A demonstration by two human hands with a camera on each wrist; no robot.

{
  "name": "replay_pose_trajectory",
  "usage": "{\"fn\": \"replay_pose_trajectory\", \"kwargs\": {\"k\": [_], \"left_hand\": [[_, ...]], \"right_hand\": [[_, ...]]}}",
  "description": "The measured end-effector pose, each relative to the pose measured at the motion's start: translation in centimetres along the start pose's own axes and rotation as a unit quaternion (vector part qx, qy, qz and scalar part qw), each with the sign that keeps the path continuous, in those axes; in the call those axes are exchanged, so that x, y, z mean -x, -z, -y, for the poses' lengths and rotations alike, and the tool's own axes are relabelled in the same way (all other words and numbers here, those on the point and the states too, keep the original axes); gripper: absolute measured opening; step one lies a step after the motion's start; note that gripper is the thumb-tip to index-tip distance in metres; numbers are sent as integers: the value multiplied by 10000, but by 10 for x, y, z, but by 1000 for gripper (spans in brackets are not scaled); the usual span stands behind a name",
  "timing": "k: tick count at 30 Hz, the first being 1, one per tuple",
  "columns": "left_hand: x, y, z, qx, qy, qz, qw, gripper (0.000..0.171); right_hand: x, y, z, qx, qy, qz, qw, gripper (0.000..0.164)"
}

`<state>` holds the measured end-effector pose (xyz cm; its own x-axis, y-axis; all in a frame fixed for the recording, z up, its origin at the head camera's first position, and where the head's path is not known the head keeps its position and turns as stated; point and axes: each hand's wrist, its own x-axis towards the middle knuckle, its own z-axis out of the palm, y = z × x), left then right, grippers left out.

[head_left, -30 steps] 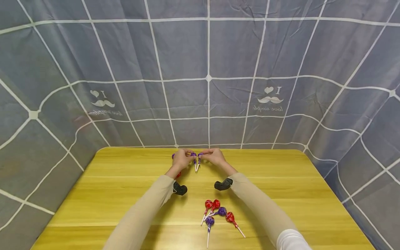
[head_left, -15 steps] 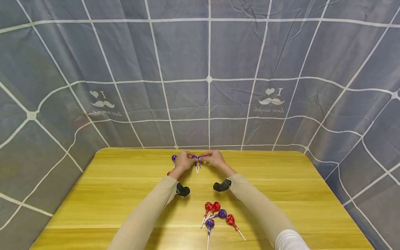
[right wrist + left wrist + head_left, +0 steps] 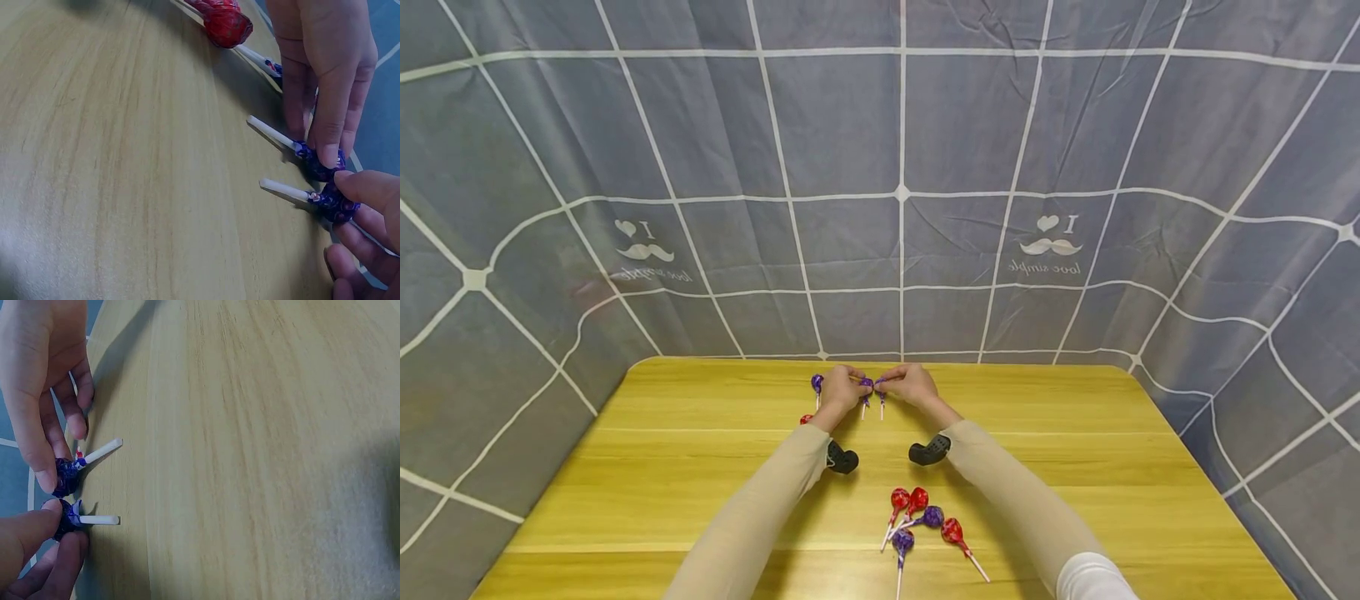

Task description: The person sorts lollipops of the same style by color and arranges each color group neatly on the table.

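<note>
At the far edge of the table, my left hand (image 3: 841,388) pinches the ball of a purple-wrapped lollipop (image 3: 64,522) between thumb and fingers. My right hand (image 3: 912,384) pinches a second purple lollipop (image 3: 334,203) close beside it. Both white sticks point back towards me, and the two wrapped balls sit almost touching in the wrist views. Left of my left hand lies another purple lollipop (image 3: 817,382). A red lollipop (image 3: 228,26) lies nearer my left wrist, partly hidden by the arm in the head view.
Closer to me on the wooden table (image 3: 700,483) lies a loose group of red lollipops (image 3: 952,531) and purple lollipops (image 3: 903,541), some overlapping. A grey curtain (image 3: 850,250) with white lines hangs directly behind the far edge and along both sides.
The stick ends of the two held lollipops have swung apart, from a V shape to roughly parallel. Both hands stay almost in place.
</note>
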<state>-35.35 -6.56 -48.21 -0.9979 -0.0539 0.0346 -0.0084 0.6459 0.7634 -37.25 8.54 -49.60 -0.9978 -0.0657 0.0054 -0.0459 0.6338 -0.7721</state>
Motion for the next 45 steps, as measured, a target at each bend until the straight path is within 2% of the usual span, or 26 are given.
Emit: {"fn": "replay_pose_trajectory", "kwargs": {"k": [7, 12, 20, 35, 40, 45], "left_hand": [[1, -1, -1, -58, -36, -153, 9999, 22], [2, 1, -1, -196, 25, -122, 9997, 25], [3, 3, 0, -280, 187, -80, 9994, 26], [2, 3, 0, -288, 322, -78, 9990, 27], [1, 3, -1, -296, 282, -158, 9990, 27], [2, 5, 0, -314, 246, -81, 9992, 27]], "right_hand": [[4, 0, 2, 51, -108, 18, 9999, 24], [2, 2, 2, -219, -183, 268, 9992, 24], [-1, 3, 0, -394, -58, 665, 9970, 27], [2, 2, 1, 28, 175, 527, 9985, 26], [1, 1, 0, 43, 151, 510, 9986, 26], [1, 1, 0, 48, 163, 464, 9988, 25]]}}
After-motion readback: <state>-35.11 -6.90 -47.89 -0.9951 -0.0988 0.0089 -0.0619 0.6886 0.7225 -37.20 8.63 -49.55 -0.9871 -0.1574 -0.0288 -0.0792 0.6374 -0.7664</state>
